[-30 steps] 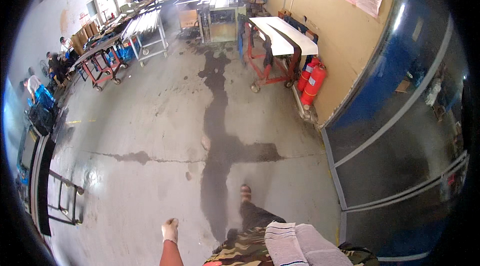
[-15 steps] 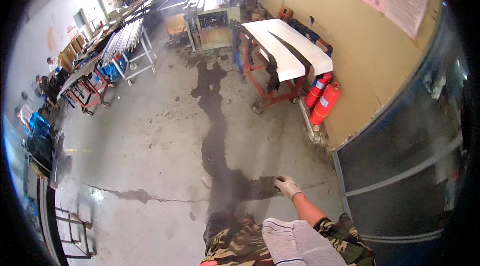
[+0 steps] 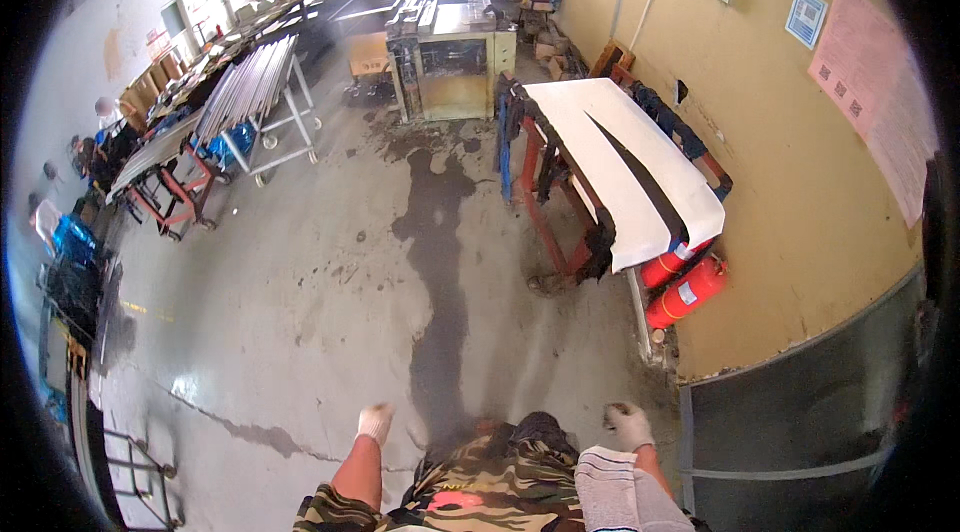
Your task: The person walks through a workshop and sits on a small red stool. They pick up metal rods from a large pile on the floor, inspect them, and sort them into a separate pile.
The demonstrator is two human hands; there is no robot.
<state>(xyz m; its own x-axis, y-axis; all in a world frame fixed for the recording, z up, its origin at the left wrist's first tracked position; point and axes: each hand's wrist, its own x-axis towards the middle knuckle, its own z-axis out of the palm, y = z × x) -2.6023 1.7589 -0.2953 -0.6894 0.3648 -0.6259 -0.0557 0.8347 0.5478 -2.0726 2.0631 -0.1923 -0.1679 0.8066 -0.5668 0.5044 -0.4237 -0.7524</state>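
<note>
Stained grey concrete workshop floor (image 3: pixel 330 282) fills the frame's middle, and we see our white-gloved left hand (image 3: pixel 375 422) and white-gloved right hand (image 3: pixel 628 424) hanging loosely curled and empty at the lower edge, likely mid-stride, well short of the white panels on the red steel rack (image 3: pixel 620 167) at upper right.

**Workshop floor layout**

A stained floor (image 3: pixel 330 302) is seen ahead, with a dark streak (image 3: pixel 440 262) running down its middle. To the right, a rack (image 3: pixel 560 192) is set along the wall (image 3: pixel 790 182), with flat panels (image 3: pixel 620 162) laid on it and two fire extinguishers (image 3: pixel 685 282) placed at its near end. A cabinet (image 3: pixel 455 57) is stood behind. Trolleys (image 3: pixel 250 102) are lined along the left.
</note>
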